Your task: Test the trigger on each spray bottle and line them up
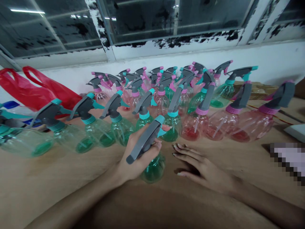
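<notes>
My left hand point(139, 152) is wrapped round the neck of a green spray bottle point(153, 170), just under its grey trigger head with a teal nozzle. The bottle stands close to me on the wooden table point(100, 190). My right hand point(202, 165) rests on the tabletop to the right of it, fingers stretched out, holding nothing. Beyond my hands runs a front row of clear spray bottles: green ones with teal collars, such as this green bottle point(122, 130), and pink ones, such as this pink bottle point(194, 125), at the right.
More pink and green spray bottles point(162, 103) crowd behind the front row, near the white wall point(78, 62). A red plastic bag point(45, 92) lies at the back left. At the right are brown cardboard point(257, 90), a white object point(295, 132) and a blurred-out item point(289, 159).
</notes>
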The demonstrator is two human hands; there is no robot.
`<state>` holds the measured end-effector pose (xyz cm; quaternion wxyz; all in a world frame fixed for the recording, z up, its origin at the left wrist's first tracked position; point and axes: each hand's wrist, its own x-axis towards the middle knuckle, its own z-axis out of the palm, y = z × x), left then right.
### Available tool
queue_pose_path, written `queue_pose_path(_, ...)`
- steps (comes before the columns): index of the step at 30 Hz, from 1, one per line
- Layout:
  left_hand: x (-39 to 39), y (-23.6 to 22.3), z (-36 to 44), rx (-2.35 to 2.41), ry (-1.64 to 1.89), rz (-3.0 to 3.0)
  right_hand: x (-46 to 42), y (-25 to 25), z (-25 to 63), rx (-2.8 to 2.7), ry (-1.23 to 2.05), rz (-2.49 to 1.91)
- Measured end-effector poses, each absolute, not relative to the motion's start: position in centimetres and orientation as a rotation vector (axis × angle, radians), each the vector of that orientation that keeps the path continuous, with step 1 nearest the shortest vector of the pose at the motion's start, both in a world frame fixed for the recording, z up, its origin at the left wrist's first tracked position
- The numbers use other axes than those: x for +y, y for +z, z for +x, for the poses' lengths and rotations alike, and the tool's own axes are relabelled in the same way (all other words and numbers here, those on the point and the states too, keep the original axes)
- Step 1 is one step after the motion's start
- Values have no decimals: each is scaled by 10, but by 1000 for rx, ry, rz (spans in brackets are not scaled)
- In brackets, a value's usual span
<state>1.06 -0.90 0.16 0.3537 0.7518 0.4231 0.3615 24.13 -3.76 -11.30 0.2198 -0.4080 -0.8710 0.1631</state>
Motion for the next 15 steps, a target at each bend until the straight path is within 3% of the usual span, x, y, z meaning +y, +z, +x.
queue_pose_path(15, -10, 10, 11, 1088, 946, 2011, -37, -112, 241, -2412, 470, -1147)
